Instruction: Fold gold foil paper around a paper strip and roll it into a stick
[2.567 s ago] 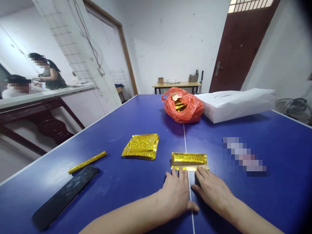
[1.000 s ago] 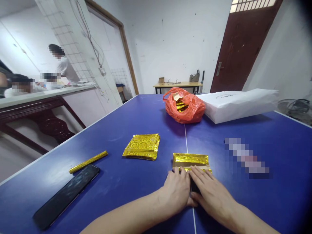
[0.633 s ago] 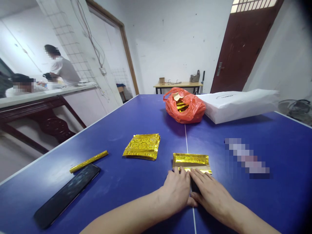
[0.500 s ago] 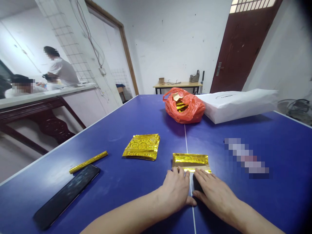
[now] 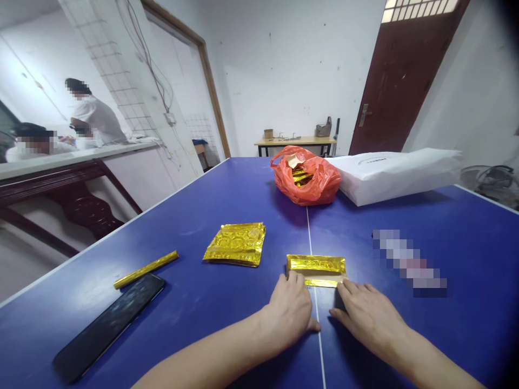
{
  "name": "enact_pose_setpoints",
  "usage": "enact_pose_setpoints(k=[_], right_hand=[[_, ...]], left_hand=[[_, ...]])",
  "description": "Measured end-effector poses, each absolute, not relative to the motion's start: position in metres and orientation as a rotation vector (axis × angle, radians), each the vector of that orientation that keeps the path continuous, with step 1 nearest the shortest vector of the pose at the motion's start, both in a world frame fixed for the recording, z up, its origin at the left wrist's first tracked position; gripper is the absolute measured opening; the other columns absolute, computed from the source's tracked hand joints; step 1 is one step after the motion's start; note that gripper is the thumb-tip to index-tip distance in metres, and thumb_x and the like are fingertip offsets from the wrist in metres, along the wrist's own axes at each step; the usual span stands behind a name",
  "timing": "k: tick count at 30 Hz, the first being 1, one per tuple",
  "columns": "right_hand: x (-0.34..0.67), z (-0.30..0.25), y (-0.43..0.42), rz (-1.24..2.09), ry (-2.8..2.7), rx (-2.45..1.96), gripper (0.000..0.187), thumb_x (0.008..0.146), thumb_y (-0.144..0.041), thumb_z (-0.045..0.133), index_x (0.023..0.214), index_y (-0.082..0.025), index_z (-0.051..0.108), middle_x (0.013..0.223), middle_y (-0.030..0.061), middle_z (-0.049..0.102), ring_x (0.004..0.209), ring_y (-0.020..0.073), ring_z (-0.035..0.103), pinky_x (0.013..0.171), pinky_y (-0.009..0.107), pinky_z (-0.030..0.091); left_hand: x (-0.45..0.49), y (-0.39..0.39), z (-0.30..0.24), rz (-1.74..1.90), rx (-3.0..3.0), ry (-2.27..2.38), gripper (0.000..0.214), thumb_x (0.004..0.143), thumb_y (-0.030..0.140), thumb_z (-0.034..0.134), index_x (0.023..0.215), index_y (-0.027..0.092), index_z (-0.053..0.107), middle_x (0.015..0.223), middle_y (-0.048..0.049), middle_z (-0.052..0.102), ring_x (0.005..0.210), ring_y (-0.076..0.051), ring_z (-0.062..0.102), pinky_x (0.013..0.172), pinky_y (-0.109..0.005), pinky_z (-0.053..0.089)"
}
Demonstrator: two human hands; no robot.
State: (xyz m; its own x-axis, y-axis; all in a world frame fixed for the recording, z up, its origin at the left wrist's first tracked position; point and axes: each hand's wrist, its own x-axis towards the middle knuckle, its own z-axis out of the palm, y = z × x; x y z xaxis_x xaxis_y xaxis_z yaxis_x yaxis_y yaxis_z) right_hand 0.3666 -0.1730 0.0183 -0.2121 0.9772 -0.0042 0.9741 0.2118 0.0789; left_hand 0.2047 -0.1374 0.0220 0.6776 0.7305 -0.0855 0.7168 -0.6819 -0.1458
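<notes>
A sheet of gold foil paper (image 5: 317, 263) lies on the blue table in front of me, its far edge folded over and a strip of plain brown underside showing. My left hand (image 5: 291, 308) rests its fingertips on the sheet's near left part, thumb apart and lowered toward the white line. At the near right corner, the fingers of my right hand (image 5: 367, 309) touch the paper, stretched out with the thumb spread away. Neither hand is closed around anything. Left of the sheet is a flat stack of gold foil papers (image 5: 235, 244).
A rolled gold foil tube (image 5: 146, 269) lies beside a black phone (image 5: 109, 327) on the left. Farther back stand a red plastic bag (image 5: 306, 178) holding gold foil pieces and a white package (image 5: 397, 175). A blurred-out item (image 5: 409, 263) lies right. People sit and stand behind the left counter.
My right hand has slid right along the near edge to the corner. My left hand has shifted slightly left and up onto the sheet, so the gap between the hands is wider.
</notes>
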Motion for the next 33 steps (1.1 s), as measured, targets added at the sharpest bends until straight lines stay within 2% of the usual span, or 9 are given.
enact_pose_setpoints(k=[3, 6, 10, 16, 19, 25, 33], right_hand=[[0.362, 0.006, -0.174, 0.180, 2.556, 1.906, 0.042, 0.073, -0.025, 0.056, 0.111, -0.007, 0.057, 0.119, 0.0226, 0.054, 0.110, 0.0353, 0.050, 0.090, 0.053, 0.040], [0.357, -0.007, -0.174, 0.035, 2.743, 1.785, 0.048, 0.076, -0.019, 0.048, 0.123, -0.007, 0.049, 0.132, 0.0195, 0.042, 0.122, 0.0297, 0.038, 0.098, 0.048, 0.035], [0.358, -0.015, -0.171, -0.242, 2.770, 1.741, 0.050, 0.082, -0.023, 0.043, 0.130, -0.008, 0.041, 0.138, 0.0167, 0.033, 0.127, 0.0259, 0.029, 0.102, 0.046, 0.030], [0.364, -0.015, -0.167, -0.385, 2.727, 1.769, 0.053, 0.082, -0.027, 0.045, 0.132, -0.010, 0.038, 0.140, 0.0148, 0.031, 0.129, 0.0245, 0.025, 0.105, 0.045, 0.024], [0.364, -0.014, -0.167, -0.361, 2.730, 1.784, 0.053, 0.080, -0.028, 0.048, 0.131, -0.012, 0.040, 0.138, 0.0153, 0.034, 0.127, 0.0257, 0.028, 0.103, 0.047, 0.026], [0.370, -0.006, -0.166, -0.231, 2.657, 1.936, 0.050, 0.072, -0.025, 0.058, 0.120, -0.010, 0.051, 0.128, 0.0203, 0.047, 0.118, 0.0312, 0.043, 0.096, 0.047, 0.038], [0.375, 0.019, -0.167, -0.232, 2.435, 2.045, 0.023, 0.076, -0.027, 0.054, 0.091, -0.012, 0.063, 0.099, 0.0165, 0.063, 0.089, 0.0288, 0.062, 0.076, 0.041, 0.050]], left_hand=[[0.206, -0.135, 0.017, 0.190, -2.833, -1.065, 0.058, 0.070, 0.062, 0.055, 0.088, 0.008, 0.065, 0.087, -0.0127, 0.058, 0.086, -0.025, 0.050, 0.073, -0.033, 0.042], [0.207, -0.135, 0.013, 0.176, -2.857, -0.977, 0.052, 0.079, 0.054, 0.050, 0.097, 0.007, 0.062, 0.087, -0.0131, 0.058, 0.084, -0.024, 0.051, 0.071, -0.031, 0.043], [0.206, -0.138, 0.011, 0.123, -2.847, -1.002, 0.052, 0.083, 0.046, 0.048, 0.112, 0.004, 0.054, 0.095, -0.0154, 0.057, 0.089, -0.025, 0.051, 0.070, -0.030, 0.046], [0.206, -0.139, 0.010, 0.115, -2.858, -1.031, 0.058, 0.080, 0.049, 0.052, 0.115, 0.003, 0.051, 0.101, -0.0161, 0.056, 0.094, -0.027, 0.051, 0.074, -0.033, 0.047], [0.206, -0.138, 0.007, 0.094, -2.853, -1.040, 0.059, 0.077, 0.051, 0.054, 0.112, 0.003, 0.053, 0.101, -0.0158, 0.056, 0.094, -0.026, 0.050, 0.073, -0.033, 0.047], [0.205, -0.137, 0.012, 0.138, -2.849, -1.070, 0.057, 0.072, 0.058, 0.056, 0.098, 0.007, 0.059, 0.092, -0.0128, 0.057, 0.086, -0.025, 0.051, 0.068, -0.032, 0.045], [0.205, -0.138, 0.021, 0.205, -2.853, -1.106, 0.058, 0.070, 0.059, 0.058, 0.094, 0.006, 0.060, 0.090, -0.0118, 0.056, 0.086, -0.025, 0.050, 0.068, -0.033, 0.043]])
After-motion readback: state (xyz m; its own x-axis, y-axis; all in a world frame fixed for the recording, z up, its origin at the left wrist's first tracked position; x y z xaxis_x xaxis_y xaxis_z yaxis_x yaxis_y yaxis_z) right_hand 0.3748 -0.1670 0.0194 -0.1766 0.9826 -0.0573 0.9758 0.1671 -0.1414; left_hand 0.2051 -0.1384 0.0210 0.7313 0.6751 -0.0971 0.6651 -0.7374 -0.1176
